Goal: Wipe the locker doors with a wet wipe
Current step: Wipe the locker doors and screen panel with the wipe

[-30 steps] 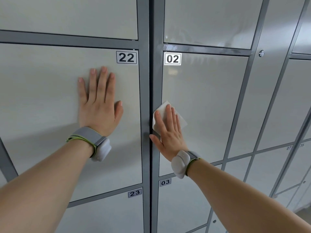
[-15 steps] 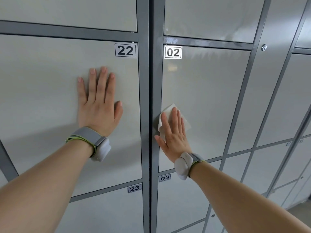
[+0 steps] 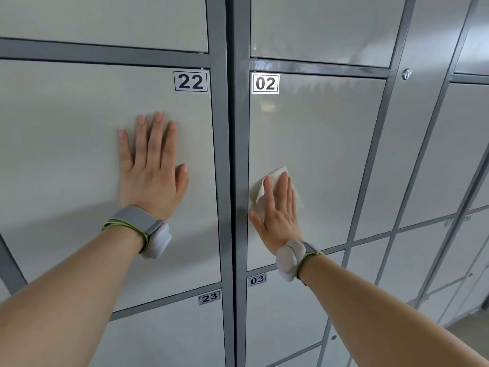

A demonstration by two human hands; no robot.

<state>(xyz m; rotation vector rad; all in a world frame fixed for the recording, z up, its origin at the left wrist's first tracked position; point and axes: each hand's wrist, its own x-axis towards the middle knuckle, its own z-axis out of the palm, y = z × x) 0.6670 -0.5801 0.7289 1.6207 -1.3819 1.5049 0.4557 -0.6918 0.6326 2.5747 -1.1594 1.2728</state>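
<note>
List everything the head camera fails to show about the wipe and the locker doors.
Head view only:
- Wet wipe: mostly hidden under the right hand; its full shape is unknown.
- Small number labels at far right: too small and blurred to read.
- Door 22: its left side is cut off by the frame edge.
- Top doors: upper parts and any numbers cut off by the top edge.
</note>
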